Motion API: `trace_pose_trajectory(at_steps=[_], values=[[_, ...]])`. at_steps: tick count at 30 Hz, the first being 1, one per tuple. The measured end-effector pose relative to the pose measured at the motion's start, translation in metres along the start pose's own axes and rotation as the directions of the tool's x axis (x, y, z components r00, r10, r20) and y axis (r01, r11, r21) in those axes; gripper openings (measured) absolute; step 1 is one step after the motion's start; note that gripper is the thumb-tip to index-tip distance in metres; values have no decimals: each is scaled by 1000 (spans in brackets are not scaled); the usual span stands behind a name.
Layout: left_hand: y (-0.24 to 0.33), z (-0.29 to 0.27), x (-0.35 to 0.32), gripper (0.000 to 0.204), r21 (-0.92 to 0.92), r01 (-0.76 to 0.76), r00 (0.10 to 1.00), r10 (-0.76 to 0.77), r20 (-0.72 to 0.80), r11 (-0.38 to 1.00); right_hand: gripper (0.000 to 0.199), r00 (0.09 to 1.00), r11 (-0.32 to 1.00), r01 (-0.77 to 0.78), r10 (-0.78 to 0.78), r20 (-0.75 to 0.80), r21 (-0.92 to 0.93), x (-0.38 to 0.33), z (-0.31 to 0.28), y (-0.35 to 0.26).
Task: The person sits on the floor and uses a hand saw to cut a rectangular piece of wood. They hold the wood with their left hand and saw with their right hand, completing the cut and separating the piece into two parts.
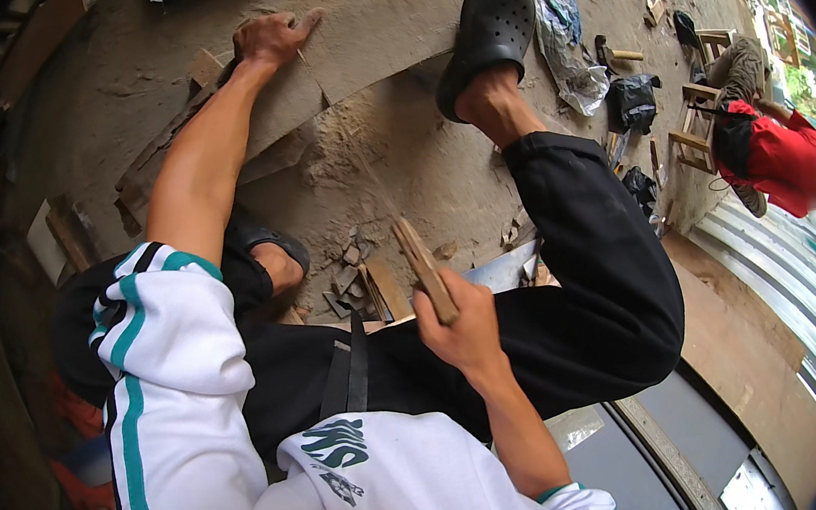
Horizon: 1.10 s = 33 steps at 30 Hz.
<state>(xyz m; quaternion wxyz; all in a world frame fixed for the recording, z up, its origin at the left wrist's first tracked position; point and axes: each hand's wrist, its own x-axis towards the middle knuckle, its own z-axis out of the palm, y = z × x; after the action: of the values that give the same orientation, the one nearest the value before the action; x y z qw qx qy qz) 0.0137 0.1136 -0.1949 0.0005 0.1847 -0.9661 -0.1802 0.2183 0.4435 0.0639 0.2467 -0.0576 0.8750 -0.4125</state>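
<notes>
My right hand (461, 321) is closed round the wooden handle of a handsaw (424, 271). Its thin blade, seen nearly edge-on and blurred, runs away from me toward a cut in a wooden board (393, 30). The cut crosses much of the board, just nearer to me than my left hand (273, 39). That hand grips the board's far edge, fingers curled and thumb stretched to the right. My foot in a black clog (494, 23) presses on the board's right part. Pale sawdust (341, 152) lies below the cut.
Wood offcuts (382, 288) lie between my legs. To the right are a crumpled plastic bag (571, 50), a hammer (622, 55) and a black bag (634, 102). Another person in a red shirt (774, 153) sits farther right by a wooden stool (692, 144). Corrugated metal sheeting (781, 263) stands beyond.
</notes>
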Motion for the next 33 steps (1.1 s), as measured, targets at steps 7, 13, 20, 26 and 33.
trace_pose_trajectory(at_steps=[7, 13, 20, 26, 33], values=[[1, 0, 0, 75, 2, 8, 999, -8, 37, 1000, 15, 1000, 1000, 13, -12, 21, -26, 49, 40, 10], [-4, 7, -2, 72, 10, -9, 997, 10, -78, 1000, 15, 999, 999, -38, 37, 20, 28, 25, 29, 12], [-6, 6, 2, 71, 20, -9, 1000, 10, -17, 1000, 17, 999, 998, -29, 27, 39, 54, 14, -2, -3], [-6, 4, 5, 77, 15, 2, 998, -3, 69, 1000, 21, 992, 996, -85, 88, 92, -35, 58, 35, 24], [-2, -5, 0, 75, 33, 38, 998, -40, 49, 999, 20, 999, 998, -41, 40, 30, 41, 31, 17, 16]])
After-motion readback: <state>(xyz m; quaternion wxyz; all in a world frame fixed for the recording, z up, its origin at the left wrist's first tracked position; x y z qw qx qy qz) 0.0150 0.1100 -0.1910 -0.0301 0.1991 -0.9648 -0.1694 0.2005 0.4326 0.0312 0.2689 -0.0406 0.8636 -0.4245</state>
